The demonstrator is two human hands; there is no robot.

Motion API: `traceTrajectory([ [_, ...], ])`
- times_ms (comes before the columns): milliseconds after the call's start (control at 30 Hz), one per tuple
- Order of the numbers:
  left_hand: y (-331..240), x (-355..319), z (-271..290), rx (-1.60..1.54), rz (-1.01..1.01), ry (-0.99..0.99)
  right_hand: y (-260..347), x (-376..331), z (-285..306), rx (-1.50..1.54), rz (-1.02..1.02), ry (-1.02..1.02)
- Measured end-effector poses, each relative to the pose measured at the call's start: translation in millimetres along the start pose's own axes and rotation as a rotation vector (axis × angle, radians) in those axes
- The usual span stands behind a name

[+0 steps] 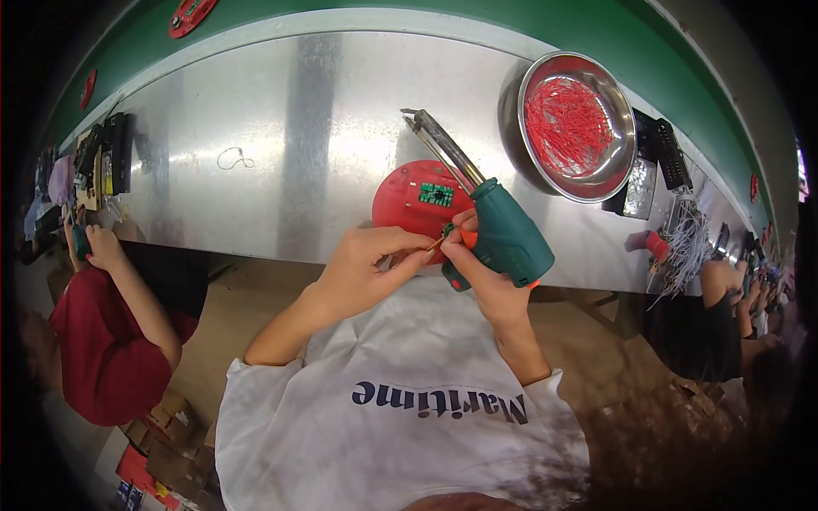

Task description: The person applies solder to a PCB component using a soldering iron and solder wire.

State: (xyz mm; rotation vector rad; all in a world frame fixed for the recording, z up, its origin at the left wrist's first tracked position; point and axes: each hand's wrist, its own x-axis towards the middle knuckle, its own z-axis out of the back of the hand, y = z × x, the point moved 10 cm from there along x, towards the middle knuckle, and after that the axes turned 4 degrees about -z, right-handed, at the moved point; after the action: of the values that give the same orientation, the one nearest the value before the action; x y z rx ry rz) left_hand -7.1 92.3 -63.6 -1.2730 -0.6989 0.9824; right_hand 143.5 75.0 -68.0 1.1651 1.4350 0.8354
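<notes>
My right hand (490, 285) is closed round a dark green soldering gun (511, 234), whose metal prongs point up and left, away from me. The fingertips of my left hand (362, 268) are pinched together on a thin brass-coloured piece (435, 244). A small dark green part (448, 229) shows right beside the fingertips of my right hand. Just beyond my hands lies a round red plastic cover (396, 192) with a small green circuit board (436, 195) on it. The gun and my fingers hide part of the cover's right and near edges.
A steel bowl (625, 145) of short red wires (567, 128) stands at the back right of the metal bench (281, 196). A thin loop of wire (235, 159) lies to the left. Red covers sit on the green belt (281, 10). Co-workers sit on both sides.
</notes>
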Motion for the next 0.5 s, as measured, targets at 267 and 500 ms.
traceTrajectory([
  [267, -22.6, -1.7, -4.3, 0.012, -0.176, -0.06, 0.4, 1.1, -2.2, -0.033, -0.032, 0.042],
  [500, -5.9, -3.5, -13.2, -0.047, -0.043, -0.08, -10.1, 5.4, 2.0, 0.122, 0.071, 0.082],
])
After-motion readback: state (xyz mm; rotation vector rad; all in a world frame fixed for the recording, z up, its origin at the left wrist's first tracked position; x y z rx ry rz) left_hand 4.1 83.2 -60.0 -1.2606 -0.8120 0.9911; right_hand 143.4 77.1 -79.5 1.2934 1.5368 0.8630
